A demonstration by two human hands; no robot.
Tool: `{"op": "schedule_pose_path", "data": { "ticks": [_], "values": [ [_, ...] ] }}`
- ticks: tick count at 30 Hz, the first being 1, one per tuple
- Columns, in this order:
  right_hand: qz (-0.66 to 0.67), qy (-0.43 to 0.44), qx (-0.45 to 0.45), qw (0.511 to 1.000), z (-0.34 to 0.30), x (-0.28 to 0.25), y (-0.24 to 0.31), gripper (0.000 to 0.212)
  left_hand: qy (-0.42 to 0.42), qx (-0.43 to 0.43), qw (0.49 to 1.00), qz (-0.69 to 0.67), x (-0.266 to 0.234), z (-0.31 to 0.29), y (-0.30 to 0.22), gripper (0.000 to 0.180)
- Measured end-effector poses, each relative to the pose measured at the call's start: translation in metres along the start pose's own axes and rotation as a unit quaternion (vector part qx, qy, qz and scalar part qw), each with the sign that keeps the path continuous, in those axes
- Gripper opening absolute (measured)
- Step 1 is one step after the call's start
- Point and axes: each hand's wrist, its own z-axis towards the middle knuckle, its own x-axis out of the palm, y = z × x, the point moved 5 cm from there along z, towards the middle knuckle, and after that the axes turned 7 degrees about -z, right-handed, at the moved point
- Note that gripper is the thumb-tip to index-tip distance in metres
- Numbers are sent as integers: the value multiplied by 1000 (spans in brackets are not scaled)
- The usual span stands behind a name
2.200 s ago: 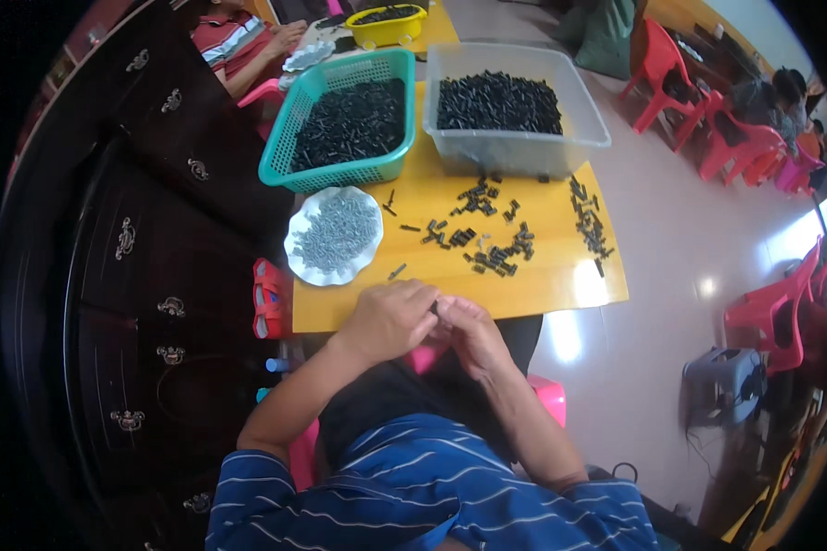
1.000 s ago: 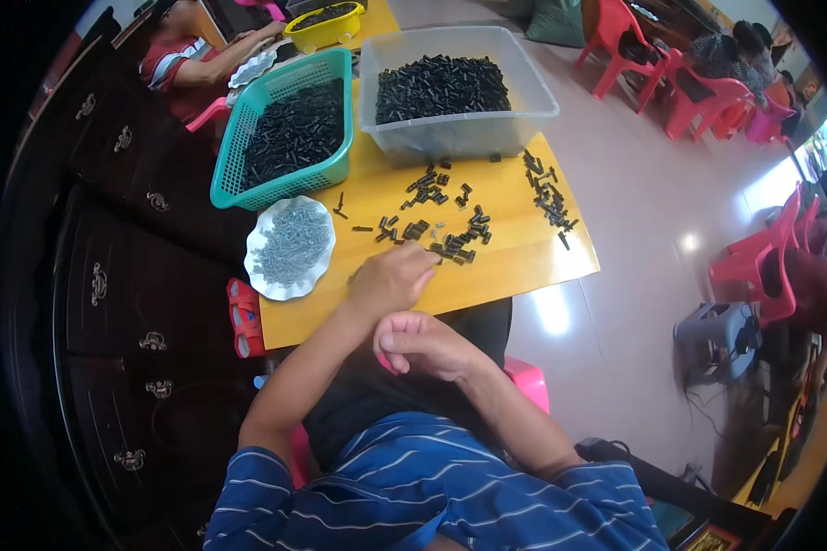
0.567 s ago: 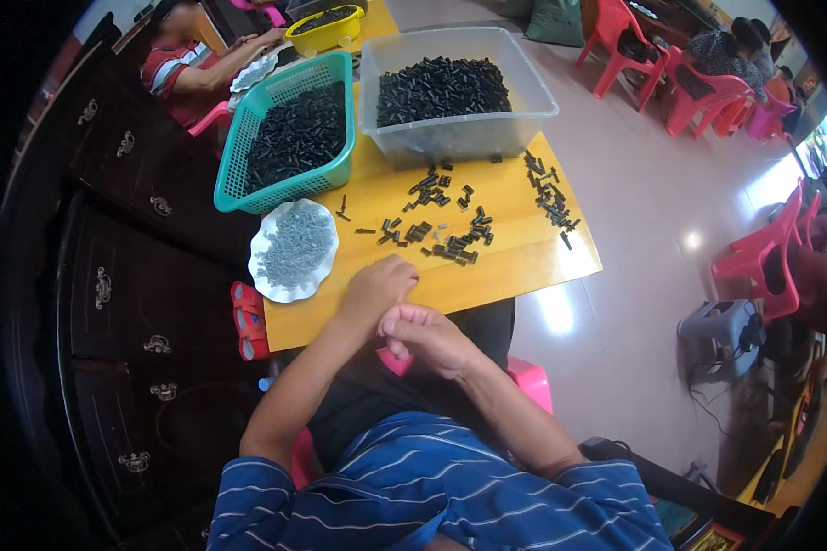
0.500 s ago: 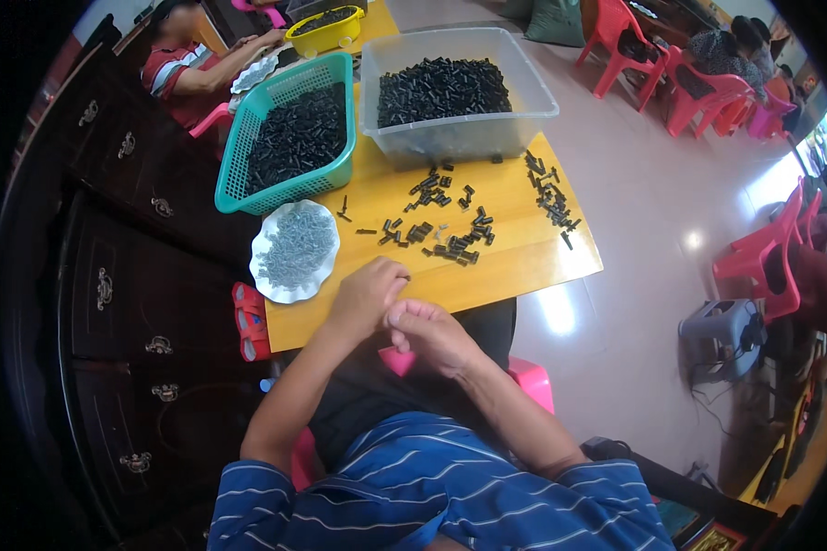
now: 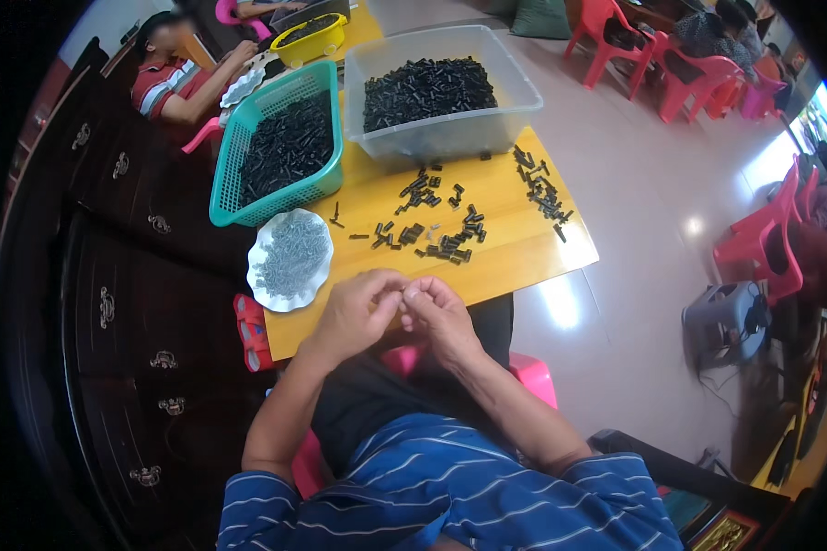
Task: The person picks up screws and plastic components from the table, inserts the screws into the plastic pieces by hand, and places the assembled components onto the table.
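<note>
My left hand (image 5: pixel 354 312) and my right hand (image 5: pixel 439 317) meet at the fingertips over the near edge of the yellow table (image 5: pixel 515 266). Both are closed in a pinch; whatever they hold is too small and hidden to make out. Just beyond them lies a loose group of small black cylindrical pieces (image 5: pixel 450 246). To the left stands a white scalloped plate (image 5: pixel 258 296) heaped with small silvery screw-like pins (image 5: pixel 294 253). A few thin dark pieces (image 5: pixel 337 217) lie beside that plate.
Behind are a green basket (image 5: pixel 225 170) and a clear plastic tub (image 5: pixel 515 106), both filled with black pieces. More pieces (image 5: pixel 542 193) lie along the table's right edge. Dark drawers (image 5: pixel 129 312) flank the left. A co-worker (image 5: pixel 170 78) sits at the far left.
My hands have come level with each other, the left lowering and turning so that its thumb shows. The fingertips stay together. The whole view has shifted slightly.
</note>
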Motion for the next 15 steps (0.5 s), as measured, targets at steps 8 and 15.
{"op": "schedule_pose_path", "data": {
  "ticks": [8, 15],
  "values": [
    [38, 2, 37, 999, 0, 2, -7, 7, -23, 12, 996, 86, 16, 85, 20, 11],
    [41, 12, 70, 997, 0, 5, -9, 10, 10, -5, 979, 204, 58, 133, 62, 11]
  ]
}}
